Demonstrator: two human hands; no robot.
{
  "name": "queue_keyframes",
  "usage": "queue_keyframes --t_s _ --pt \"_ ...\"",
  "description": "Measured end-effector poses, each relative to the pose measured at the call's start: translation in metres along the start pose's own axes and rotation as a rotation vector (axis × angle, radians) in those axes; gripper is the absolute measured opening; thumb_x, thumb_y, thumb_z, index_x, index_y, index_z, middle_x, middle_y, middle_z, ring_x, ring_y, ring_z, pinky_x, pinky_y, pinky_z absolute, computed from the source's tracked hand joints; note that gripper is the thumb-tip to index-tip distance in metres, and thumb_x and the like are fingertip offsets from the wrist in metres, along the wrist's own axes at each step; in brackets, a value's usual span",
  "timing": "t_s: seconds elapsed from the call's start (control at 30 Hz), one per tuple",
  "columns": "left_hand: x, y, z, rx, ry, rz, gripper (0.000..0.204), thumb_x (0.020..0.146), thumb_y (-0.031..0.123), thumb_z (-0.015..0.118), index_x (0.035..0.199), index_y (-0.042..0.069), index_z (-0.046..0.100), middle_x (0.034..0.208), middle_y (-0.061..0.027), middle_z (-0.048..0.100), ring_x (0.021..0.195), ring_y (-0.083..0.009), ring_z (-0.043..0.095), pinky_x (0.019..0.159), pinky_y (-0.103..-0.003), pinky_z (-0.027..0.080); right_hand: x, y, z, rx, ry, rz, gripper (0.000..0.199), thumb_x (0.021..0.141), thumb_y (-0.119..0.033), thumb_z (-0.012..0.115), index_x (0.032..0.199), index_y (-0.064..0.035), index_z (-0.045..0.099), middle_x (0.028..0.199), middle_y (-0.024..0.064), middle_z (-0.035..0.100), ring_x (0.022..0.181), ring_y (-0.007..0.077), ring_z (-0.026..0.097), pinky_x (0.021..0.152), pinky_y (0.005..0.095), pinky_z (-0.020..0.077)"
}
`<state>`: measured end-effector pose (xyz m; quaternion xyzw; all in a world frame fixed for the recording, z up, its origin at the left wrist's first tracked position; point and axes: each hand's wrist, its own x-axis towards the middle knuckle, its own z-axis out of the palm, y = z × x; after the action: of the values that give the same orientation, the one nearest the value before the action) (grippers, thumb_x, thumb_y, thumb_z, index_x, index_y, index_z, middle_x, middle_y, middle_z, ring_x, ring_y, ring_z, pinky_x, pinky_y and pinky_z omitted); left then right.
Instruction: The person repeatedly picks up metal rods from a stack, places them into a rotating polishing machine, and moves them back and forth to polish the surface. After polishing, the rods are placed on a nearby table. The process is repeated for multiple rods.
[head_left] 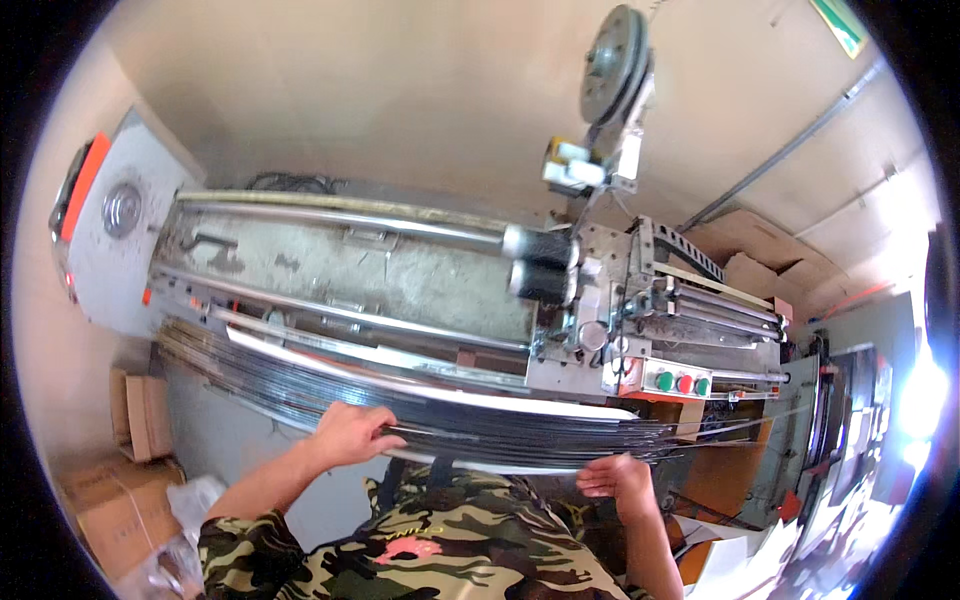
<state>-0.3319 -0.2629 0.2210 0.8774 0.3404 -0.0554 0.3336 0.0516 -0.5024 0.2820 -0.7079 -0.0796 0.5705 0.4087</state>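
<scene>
A long bundle of thin dark metal rods [440, 405] lies across the front of a long grey machine [400, 270], running from the left to the right. My left hand [350, 432] rests on top of the bundle near its middle, fingers curled over the rods. My right hand [622, 478] is under the bundle's right end, palm up, fingers touching the rods from below. My camouflage shirt [440, 540] fills the lower centre.
The machine has two long steel rails, two black rollers [540, 262], a control panel with green and red buttons [682, 382] and a wheel on top [612, 65]. Cardboard boxes [130, 455] stand at the lower left, more at the upper right.
</scene>
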Motion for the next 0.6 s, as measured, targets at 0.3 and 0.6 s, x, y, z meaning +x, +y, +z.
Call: queue_keyframes --t_s 0.3,0.6 --pt "0.096 0.033 -0.074 -0.232 0.182 0.112 0.025 0.085 0.031 0.075 0.094 0.009 0.068 0.078 -0.0073 0.07 0.071 -0.0248 0.068 0.066 -0.036 0.053 0.053 -0.117 0.102 -1.241 0.161 -0.959 0.023 0.089 -0.035 0.068 0.094 -0.0121 0.069 0.079 0.0076 0.07 0.074 0.0293 0.068 0.067 0.0435 0.0524" --pt "0.39 0.038 -0.138 -0.735 -0.094 -0.052 0.102 0.079 0.057 0.078 0.143 -0.011 0.038 0.133 -0.0218 0.058 0.117 -0.0256 0.058 0.1 -0.039 0.047 0.13 -0.173 0.133 -1.416 0.229 -0.85 0.034 0.097 -0.041 0.054 0.087 -0.0132 0.071 0.097 0.0129 0.069 0.07 0.0339 0.069 0.06 0.0475 0.0539"
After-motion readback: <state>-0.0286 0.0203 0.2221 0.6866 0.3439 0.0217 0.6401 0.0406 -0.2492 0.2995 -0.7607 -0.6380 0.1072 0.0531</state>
